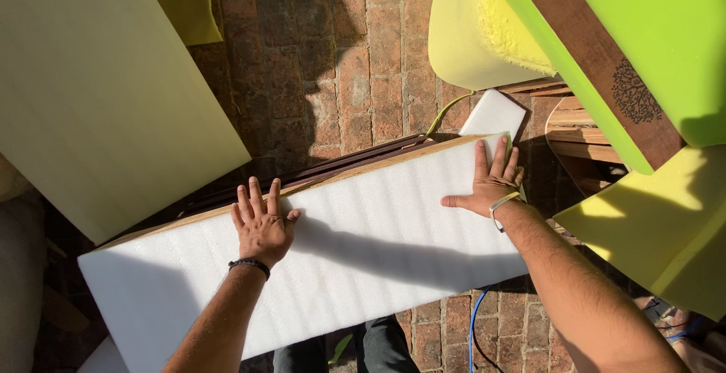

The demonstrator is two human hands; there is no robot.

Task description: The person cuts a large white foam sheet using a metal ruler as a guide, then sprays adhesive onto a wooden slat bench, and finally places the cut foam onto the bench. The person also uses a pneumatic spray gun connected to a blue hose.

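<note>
White foam sheet [363, 244] lies laid over the wooden panel [318, 173] — both hands, left hand [262, 225] at 9 o'clock, right hand [493, 180] at 3, press flat with fingers spread, gripping nothing — edges not yet wrapped.

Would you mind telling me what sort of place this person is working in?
Probably an outdoor upholstery or furniture-making yard: sunlit brick paving, yellow foam slabs and wooden furniture parts lie around, while both hands, left hand and right hand, press flat on a white foam sheet.
</note>
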